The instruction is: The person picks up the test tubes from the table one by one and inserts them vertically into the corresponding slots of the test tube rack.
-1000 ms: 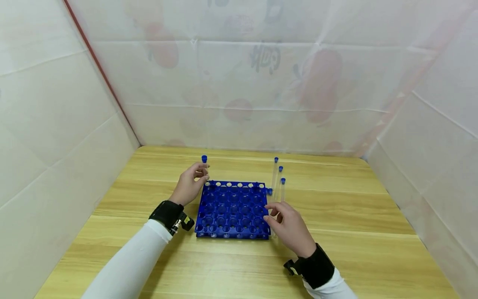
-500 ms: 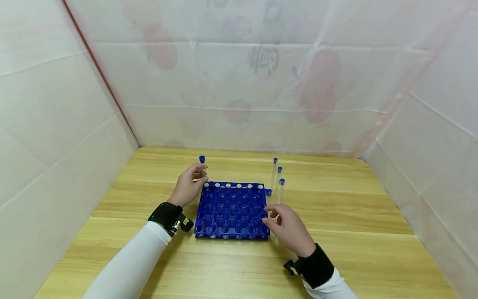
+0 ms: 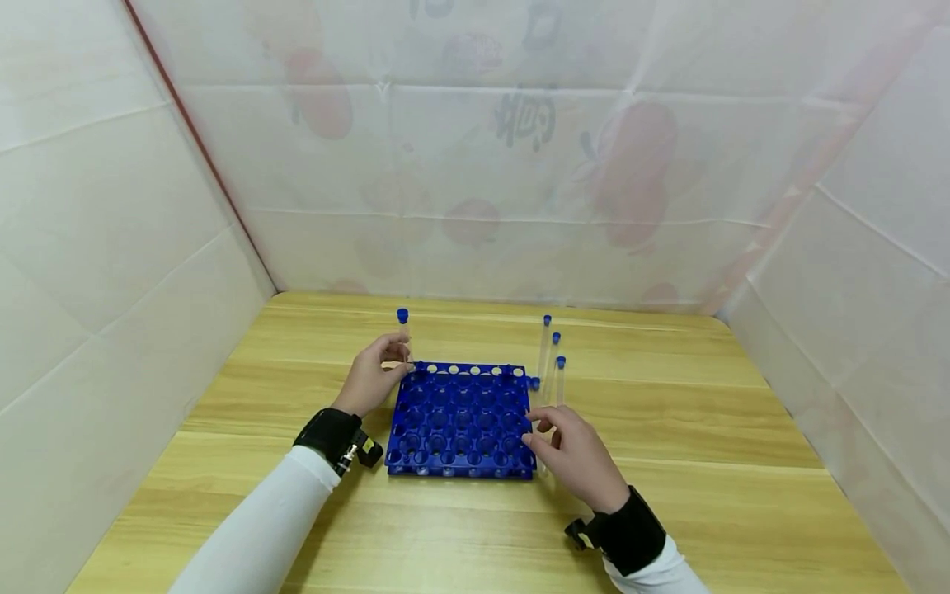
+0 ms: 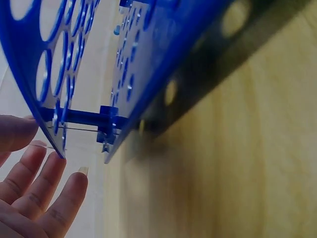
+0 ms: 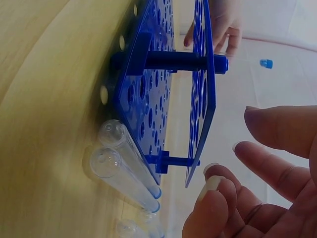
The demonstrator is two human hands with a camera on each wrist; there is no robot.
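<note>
Head view. A blue rack [image 3: 462, 419] sits on the desk [image 3: 668, 462]. The left hand [image 3: 374, 375] is at the rack's far left corner and pinches a clear tube [image 3: 404, 337] with a blue cap, held upright; the tube's lower end is hidden behind the fingers, so whether it sits in a hole cannot be told. The right hand [image 3: 573, 450] hovers at the rack's near right corner with fingers loosely curled, gripping nothing visible. Spare tubes [image 3: 552, 363] lie on the desk just right of the rack; their clear bodies are hard to make out and their near ends are hidden by the right hand.

Left wrist view. The rack [image 4: 124, 74] fills the frame, cut off at the top. The fingers [image 4: 44, 183] lie beside its corner; a thin clear line at that corner may be the tube, but this is uncertain.

Right wrist view. The right hand's fingers [image 5: 267, 163] are released, close to the rack [image 5: 163, 99] edge. Two tubes [image 5: 124, 163] lie against the rack's base; a third is cut off below.
</note>
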